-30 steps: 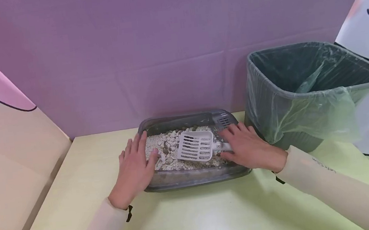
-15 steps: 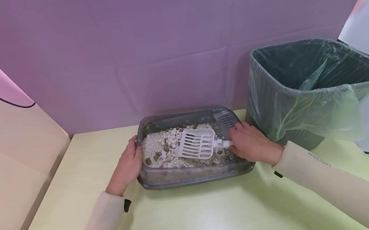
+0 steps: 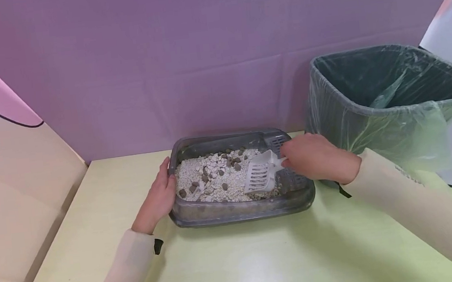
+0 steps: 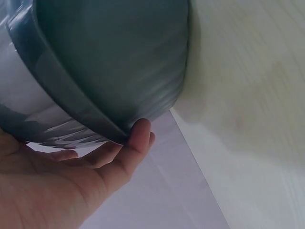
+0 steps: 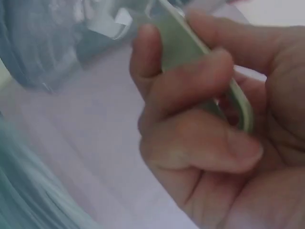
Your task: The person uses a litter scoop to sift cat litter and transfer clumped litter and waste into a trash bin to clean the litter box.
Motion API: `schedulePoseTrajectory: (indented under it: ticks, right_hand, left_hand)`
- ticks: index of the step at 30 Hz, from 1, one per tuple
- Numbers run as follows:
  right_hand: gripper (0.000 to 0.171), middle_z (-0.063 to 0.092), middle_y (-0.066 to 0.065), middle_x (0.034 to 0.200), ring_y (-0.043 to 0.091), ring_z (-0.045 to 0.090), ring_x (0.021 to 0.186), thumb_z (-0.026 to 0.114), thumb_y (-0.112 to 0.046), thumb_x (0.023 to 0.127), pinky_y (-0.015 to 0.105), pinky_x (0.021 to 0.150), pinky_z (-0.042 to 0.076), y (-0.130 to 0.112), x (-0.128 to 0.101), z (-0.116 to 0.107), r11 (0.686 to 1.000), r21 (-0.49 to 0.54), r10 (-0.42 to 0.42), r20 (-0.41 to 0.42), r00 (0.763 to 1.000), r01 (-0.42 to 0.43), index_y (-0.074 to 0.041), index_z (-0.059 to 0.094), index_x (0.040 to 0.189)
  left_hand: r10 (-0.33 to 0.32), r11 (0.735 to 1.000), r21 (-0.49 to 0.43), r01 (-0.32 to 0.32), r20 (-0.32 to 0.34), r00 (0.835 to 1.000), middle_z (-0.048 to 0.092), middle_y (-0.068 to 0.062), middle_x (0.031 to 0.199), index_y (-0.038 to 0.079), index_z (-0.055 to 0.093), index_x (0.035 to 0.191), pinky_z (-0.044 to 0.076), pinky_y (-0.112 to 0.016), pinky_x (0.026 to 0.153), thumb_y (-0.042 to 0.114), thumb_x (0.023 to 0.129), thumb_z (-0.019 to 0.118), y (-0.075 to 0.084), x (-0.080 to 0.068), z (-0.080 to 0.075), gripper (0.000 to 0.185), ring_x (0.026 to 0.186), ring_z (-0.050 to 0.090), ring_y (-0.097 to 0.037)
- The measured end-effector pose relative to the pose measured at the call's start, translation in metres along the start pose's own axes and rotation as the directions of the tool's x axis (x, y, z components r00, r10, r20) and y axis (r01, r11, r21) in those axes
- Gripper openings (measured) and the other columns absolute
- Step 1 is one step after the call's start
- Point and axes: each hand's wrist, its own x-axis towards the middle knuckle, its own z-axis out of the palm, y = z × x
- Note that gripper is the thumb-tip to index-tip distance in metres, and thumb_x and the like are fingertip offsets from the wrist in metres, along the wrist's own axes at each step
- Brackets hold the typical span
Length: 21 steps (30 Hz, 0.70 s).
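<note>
Where the scoop [image 3: 261, 174] sits, tilted with its slotted blade dipping into the litter [image 3: 213, 179] at the right end of the tray [image 3: 233, 211], its handle is enclosed by the curled fingers [image 5: 190, 81] of the right hand [image 3: 314, 157]; the right wrist view confirms a pale handle [image 5: 209, 71] wrapped by fingers and thumb. Just left of those fingers, the litter is pale and granular, with dark clumps [image 3: 228, 161] scattered across its middle and far portion. A grey slotted insert [image 3: 278, 144] occupies the tray's right far corner, directly beneath the right hand. At the opposite end, the left hand [image 3: 157, 198] grips the tray's left rim; the left wrist view shows the fingers [image 4: 136, 143] hooked under the lip of the grey translucent tray wall [image 4: 114, 62], thumb side not clearly visible. The tray rests on a pale yellow-green surface [image 3: 263, 261]. To the right of the right hand, close beside the tray, stands a bin [image 3: 392, 105] lined with a translucent green bag. Behind everything runs a purple backdrop [image 3: 201, 61], with printed panels at the left and right edges.
</note>
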Motion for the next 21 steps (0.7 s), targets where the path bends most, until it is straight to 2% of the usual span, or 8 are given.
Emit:
schedulePoseTrajectory:
  ticks: [4,6,9,11,14,17,21]
  right_hand:
    - [0.008,0.051,-0.001,0.065,0.017,0.048,0.056,0.062,-0.016,0.093,0.031,0.047,0.037,0.004,0.015,0.022,0.999,0.047,-0.01,0.03,0.999,0.008,-0.01,0.067,0.093]
    - [0.015,0.061,0.003,0.079,0.02,0.056,0.065,0.06,-0.016,0.094,0.033,0.05,0.042,0.008,0.023,0.032,0.997,0.077,-0.022,0.031,0.999,0.019,-0.009,0.067,0.106]
    - [0.028,0.064,0.008,0.107,0.026,0.061,0.09,0.057,-0.015,0.096,0.039,0.066,0.049,0.011,0.036,0.048,0.991,0.125,-0.056,0.051,0.997,0.049,-0.008,0.061,0.122]
    - [0.037,0.059,0.012,0.123,0.03,0.057,0.106,0.056,-0.014,0.096,0.044,0.079,0.048,0.011,0.046,0.057,0.985,0.159,-0.086,0.086,0.993,0.071,-0.006,0.053,0.131]
    - [0.043,0.053,0.013,0.129,0.031,0.051,0.116,0.057,-0.013,0.096,0.046,0.091,0.042,0.007,0.06,0.069,0.969,0.218,-0.148,0.145,0.978,0.114,-0.005,0.045,0.136]
    - [0.044,0.052,0.012,0.129,0.027,0.055,0.107,0.056,-0.012,0.096,0.043,0.087,0.044,0.0,0.07,0.078,0.954,0.26,-0.194,0.158,0.968,0.149,-0.006,0.041,0.137]
    - [0.037,0.054,0.007,0.118,0.018,0.054,0.08,0.053,-0.013,0.097,0.036,0.071,0.044,-0.005,0.074,0.085,0.94,0.283,-0.226,0.105,0.969,0.188,-0.006,0.043,0.132]
  left_hand:
    - [0.021,1.0,-0.008,-0.021,0.001,1.0,0.014,-0.015,0.154,0.011,0.005,0.153,0.015,-0.047,0.11,0.021,0.103,0.023,0.0,-0.001,0.0,0.054,0.14,0.013,-0.029]
    - [0.029,1.0,-0.004,-0.029,0.0,1.0,0.014,-0.015,0.155,0.011,0.005,0.153,0.015,-0.047,0.11,0.021,0.103,0.023,0.0,-0.001,0.0,0.054,0.14,0.013,-0.028]
    - [0.029,1.0,0.006,-0.029,0.0,1.0,0.015,-0.014,0.155,0.011,0.006,0.153,0.015,-0.048,0.109,0.02,0.103,0.023,0.001,-0.002,-0.001,0.054,0.14,0.013,-0.029]
    - [0.025,1.0,0.01,-0.025,0.004,1.0,0.014,-0.013,0.155,0.013,0.005,0.153,0.016,-0.049,0.109,0.021,0.103,0.023,0.001,-0.002,-0.001,0.054,0.14,0.013,-0.028]
    - [0.013,1.0,0.008,-0.013,0.017,1.0,0.013,-0.013,0.155,0.014,0.003,0.153,0.016,-0.049,0.109,0.022,0.103,0.022,0.002,-0.002,-0.001,0.054,0.14,0.013,-0.029]
    - [0.0,1.0,0.01,-0.001,0.02,1.0,0.015,-0.017,0.154,0.014,0.003,0.153,0.018,-0.051,0.108,0.023,0.103,0.022,0.003,-0.002,-0.001,0.055,0.139,0.015,-0.032]
    - [-0.01,1.0,0.01,0.009,0.008,1.0,0.02,-0.021,0.151,0.012,0.004,0.153,0.02,-0.052,0.107,0.022,0.103,0.023,0.003,-0.003,0.0,0.055,0.137,0.019,-0.034]
